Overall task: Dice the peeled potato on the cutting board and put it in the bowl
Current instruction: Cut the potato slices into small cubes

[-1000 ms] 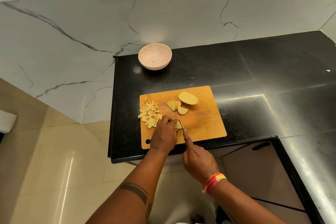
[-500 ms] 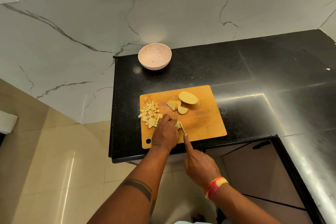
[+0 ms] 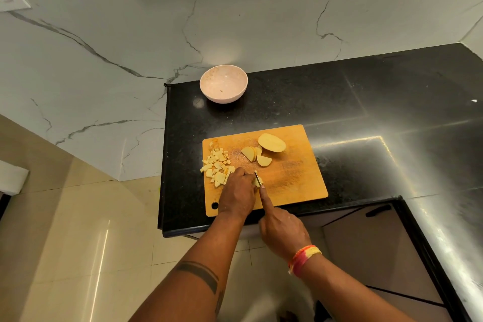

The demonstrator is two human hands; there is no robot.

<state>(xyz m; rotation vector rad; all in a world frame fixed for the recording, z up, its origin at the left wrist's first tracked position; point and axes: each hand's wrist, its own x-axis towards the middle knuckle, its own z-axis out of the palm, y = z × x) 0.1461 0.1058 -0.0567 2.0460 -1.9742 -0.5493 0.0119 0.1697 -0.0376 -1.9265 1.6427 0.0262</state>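
Note:
A wooden cutting board lies on the black counter. At its left edge sits a pile of diced potato. A large potato half and a few slices lie at the board's far middle. My left hand presses down on a small potato piece, mostly hidden under the fingers. My right hand grips a knife, forefinger stretched along the blade, which stands in that piece. The pale pink bowl sits empty at the counter's far left corner.
The black counter runs right and wraps toward me along the right side. Its left edge drops to a tiled floor. A marble wall stands behind the bowl. Cabinet doors lie below the counter.
The knife tip and my right hand have shifted slightly between cuts on the small piece. My left hand stays pressed on it. The pile, slices and bowl have not moved.

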